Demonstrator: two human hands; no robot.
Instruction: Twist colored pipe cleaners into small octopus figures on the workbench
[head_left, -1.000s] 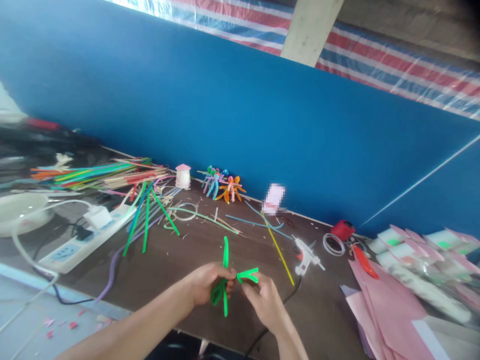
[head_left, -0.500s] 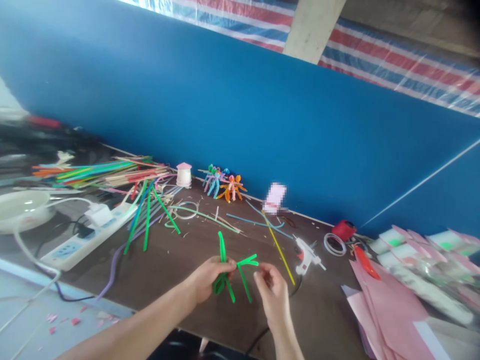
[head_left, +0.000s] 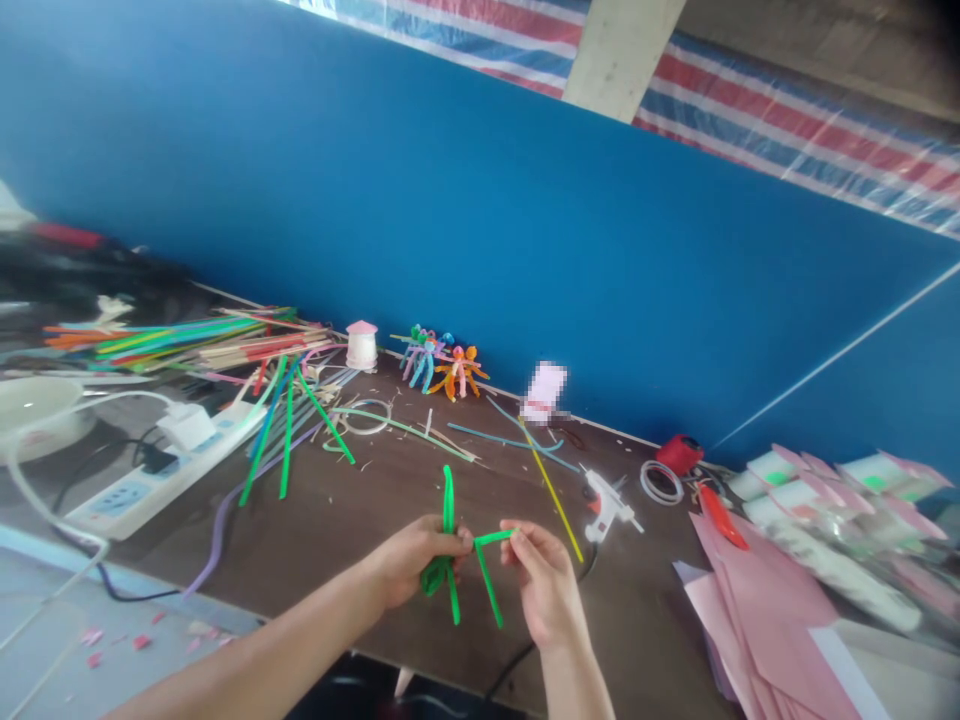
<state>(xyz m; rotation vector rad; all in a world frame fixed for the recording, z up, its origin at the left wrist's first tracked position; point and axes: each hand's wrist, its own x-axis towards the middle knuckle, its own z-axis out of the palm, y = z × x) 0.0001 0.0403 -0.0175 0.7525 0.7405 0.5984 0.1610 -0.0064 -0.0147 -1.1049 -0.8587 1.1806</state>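
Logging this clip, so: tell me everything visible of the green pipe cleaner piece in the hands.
The green pipe cleaner piece is bright, fuzzy-looking bendable wire, formed into several strands gathered at a looped middle. The left hand grips that middle. One strand rises with a slight bend, another hangs below, and a thin arm runs sideways to the right hand's fingers, with a further strand angling down from it. It is held over the dark wooden table; any contact with the table cannot be told.

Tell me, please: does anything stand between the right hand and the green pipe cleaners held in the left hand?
Nothing visible does. The right hand pinches a bent green pipe cleaner whose short arm reaches the left hand, which grips the green pipe cleaner bundle. No other object lies between them.
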